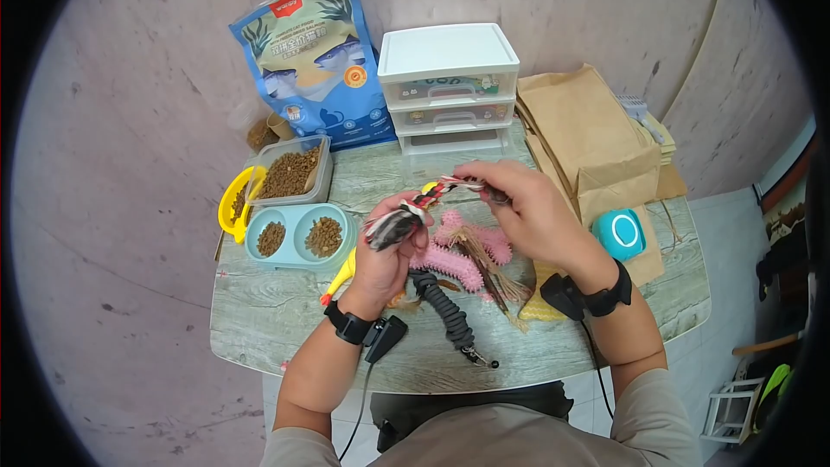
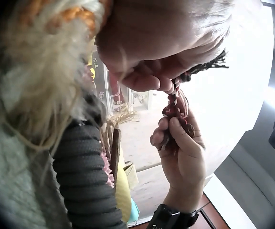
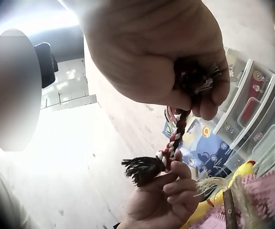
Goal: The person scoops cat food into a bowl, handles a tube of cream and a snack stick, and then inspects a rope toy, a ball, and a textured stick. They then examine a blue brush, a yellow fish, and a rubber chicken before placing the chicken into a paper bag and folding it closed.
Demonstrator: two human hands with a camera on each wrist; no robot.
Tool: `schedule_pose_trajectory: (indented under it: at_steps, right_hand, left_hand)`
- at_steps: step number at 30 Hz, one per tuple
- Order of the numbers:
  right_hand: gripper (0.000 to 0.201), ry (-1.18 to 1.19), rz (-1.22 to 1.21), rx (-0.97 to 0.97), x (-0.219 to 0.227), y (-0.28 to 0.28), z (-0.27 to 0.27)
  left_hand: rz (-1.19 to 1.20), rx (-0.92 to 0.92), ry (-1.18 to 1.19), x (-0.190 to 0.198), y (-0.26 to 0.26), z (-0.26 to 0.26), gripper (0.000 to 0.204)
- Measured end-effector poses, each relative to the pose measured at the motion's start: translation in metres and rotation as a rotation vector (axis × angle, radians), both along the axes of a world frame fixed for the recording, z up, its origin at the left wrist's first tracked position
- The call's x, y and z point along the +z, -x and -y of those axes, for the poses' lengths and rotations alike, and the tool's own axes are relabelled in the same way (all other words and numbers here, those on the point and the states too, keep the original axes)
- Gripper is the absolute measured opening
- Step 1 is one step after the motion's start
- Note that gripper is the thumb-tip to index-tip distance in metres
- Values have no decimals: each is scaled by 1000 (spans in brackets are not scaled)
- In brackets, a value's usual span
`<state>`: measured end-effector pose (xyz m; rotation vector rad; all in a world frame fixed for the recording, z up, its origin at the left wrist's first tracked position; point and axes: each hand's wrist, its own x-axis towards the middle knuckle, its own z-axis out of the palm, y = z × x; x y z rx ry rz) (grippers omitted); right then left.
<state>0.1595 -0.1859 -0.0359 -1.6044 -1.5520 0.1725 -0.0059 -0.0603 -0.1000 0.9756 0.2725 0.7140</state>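
Observation:
A braided rope of red, white and black strands (image 1: 433, 195) is held up between both hands above the table. The left hand (image 1: 381, 265) grips its near end, where a dark frayed tassel (image 3: 142, 170) sticks out past the fingers. At the other end the right hand (image 1: 538, 214) pinches the rope, its fingers curled round it; in the right wrist view the right hand (image 3: 161, 57) covers much of that end. Below the hands lie pink spiky toys (image 1: 451, 265), a bundle of dry sticks and fibres (image 1: 489, 272) and a coiled dark grey rope (image 1: 445, 310).
At the left are a blue two-part bowl (image 1: 297, 208) with kibble, a clear tub (image 1: 325, 175) and a yellow bowl (image 1: 226, 207). Behind stand a blue food bag (image 1: 322, 78) and white drawers (image 1: 448, 56). Paper bags (image 1: 596, 134) and a teal object (image 1: 619, 234) are at the right.

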Motion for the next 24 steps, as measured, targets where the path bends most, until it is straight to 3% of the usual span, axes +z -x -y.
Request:
schedule_pose_trajectory:
  at_steps: [7,15,20,24]
  right_hand:
    - [32,-37,-47,-67,7,0,1]
    - [28,-17,-37,-68,1,-5,-2]
    - [41,-33,-220,-52,1,1,-3]
    - [55,20,-199,5,4,0,-1]
  left_hand:
    - [13,-121,215,2,4,-6,33]
    - [-29,-190,32,1,3,-1,28]
    - [-17,-177,29,5,2,2,33]
    - [-68,-143,-59,4,0,5,30]
